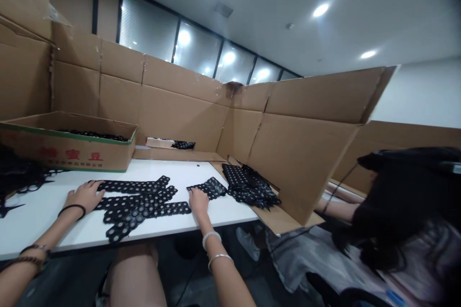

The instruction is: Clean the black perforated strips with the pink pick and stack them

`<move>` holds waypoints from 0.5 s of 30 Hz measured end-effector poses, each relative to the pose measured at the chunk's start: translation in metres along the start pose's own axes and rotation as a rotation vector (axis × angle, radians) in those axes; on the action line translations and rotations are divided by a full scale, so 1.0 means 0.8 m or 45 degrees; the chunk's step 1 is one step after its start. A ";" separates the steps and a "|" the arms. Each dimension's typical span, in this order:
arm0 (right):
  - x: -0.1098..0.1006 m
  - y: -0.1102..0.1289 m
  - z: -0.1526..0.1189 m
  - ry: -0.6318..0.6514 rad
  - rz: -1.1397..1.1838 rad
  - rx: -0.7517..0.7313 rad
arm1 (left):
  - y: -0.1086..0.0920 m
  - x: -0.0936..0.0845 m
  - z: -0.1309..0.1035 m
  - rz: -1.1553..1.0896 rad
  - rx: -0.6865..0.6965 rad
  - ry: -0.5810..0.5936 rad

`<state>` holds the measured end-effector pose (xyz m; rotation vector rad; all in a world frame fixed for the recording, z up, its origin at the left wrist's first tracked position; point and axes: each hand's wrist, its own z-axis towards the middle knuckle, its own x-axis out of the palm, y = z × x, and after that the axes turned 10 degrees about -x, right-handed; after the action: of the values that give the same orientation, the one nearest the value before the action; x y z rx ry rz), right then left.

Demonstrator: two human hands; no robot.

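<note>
Several flat black pieces with rows of round holes lie overlapped on the white table, spread like a fan. My left hand rests at their left ends, its fingers stretched over the edge of the top strip. Farther right, my right hand has its fingers curled on the near edge of a smaller black perforated piece; the fingertips are partly hidden. That piece reaches to a stack of similar black perforated sheets lying on cardboard at the table's right side.
A cardboard box of black pieces stands at the back left, with a dark tangled heap beside it. Tall cardboard panels wall the table's back and right. Beyond the right panel sits another person.
</note>
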<state>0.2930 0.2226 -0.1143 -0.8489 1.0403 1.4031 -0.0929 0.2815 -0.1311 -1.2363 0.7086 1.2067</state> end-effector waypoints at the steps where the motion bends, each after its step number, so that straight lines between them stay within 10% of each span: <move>1: 0.000 0.000 0.000 0.001 0.003 0.005 | -0.001 -0.002 -0.001 0.006 -0.002 0.007; 15: -0.011 -0.019 -0.002 -0.289 0.345 0.258 | -0.007 -0.008 -0.007 0.075 -0.014 -0.003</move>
<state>0.3092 0.2177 -0.1084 -0.4009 1.1272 1.5474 -0.0885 0.2748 -0.1246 -1.2303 0.7423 1.2613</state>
